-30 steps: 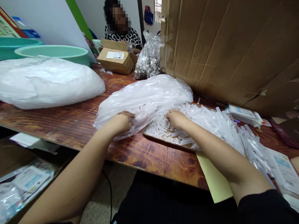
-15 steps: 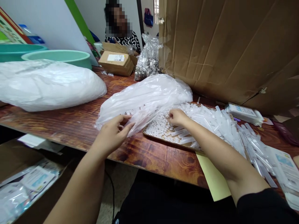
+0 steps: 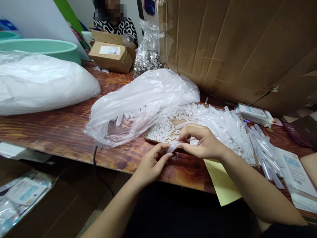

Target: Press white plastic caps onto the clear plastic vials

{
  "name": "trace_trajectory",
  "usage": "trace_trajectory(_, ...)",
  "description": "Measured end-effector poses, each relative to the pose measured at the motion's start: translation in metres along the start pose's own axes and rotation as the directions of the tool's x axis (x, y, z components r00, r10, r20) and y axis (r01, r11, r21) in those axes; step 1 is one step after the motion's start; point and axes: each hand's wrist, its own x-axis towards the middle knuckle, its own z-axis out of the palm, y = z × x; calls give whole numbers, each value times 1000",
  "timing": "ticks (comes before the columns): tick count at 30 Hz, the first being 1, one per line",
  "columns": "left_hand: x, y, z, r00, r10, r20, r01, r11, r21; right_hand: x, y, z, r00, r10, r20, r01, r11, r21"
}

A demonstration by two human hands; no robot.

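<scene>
My left hand (image 3: 155,162) pinches a short translucent plastic piece (image 3: 171,147) at the table's front edge. Against the piece's upper end, my right hand (image 3: 198,140) closes its thumb and fingers; what exactly lies between them is too small to tell. Both hands are at the near edge of a shallow cardboard tray (image 3: 180,122). Small white pieces (image 3: 158,130) fill the tray's left part, and clear plastic strips (image 3: 220,125) are heaped on its right. Left of the tray lies an open clear plastic bag (image 3: 146,96) with some pieces inside.
A full white bag (image 3: 44,82) lies at the left, before a green basin (image 3: 49,46). A small carton (image 3: 111,56) and a bag of metal parts (image 3: 148,56) stand behind. A large cardboard sheet (image 3: 235,49) rises at back right. A person (image 3: 116,24) sits across the table.
My left hand has moved right, away from the bag, and now pinches a plastic piece. My right hand has come out of the small pieces towards the tray's front edge. The view has shifted.
</scene>
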Motion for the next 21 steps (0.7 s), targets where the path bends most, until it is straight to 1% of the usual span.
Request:
trace_trajectory(3,1,-4,1,1000,-8,25,8,999,34,-1,4,0,997,-47,59,52,995,-86)
trace_trajectory(6,1,-8,-1,999,-5,35,2,997,72,0,6,-1,989,-74,124,90,988,-129)
trace_trajectory(9,0,-10,-1,998,-9,55,3,993,115,1,3,-1,971,-55,232,99,978,-182)
trace_trajectory(11,-1,-9,0,997,-12,79,3,994,108,2,0,1,957,-29,290,95,972,-215)
trace_trajectory(15,-2,-6,0,994,-13,109,7,999,53,9,-2,8,946,-23,322,92,975,-202)
trace_trajectory(18,-2,-7,-1,995,-16,99,8,997,77,16,-4,11,935,15,356,55,981,-186)
trace_trajectory(21,-2,-9,-2,996,-10,89,2,996,87,22,-7,14,919,52,391,38,975,-219)
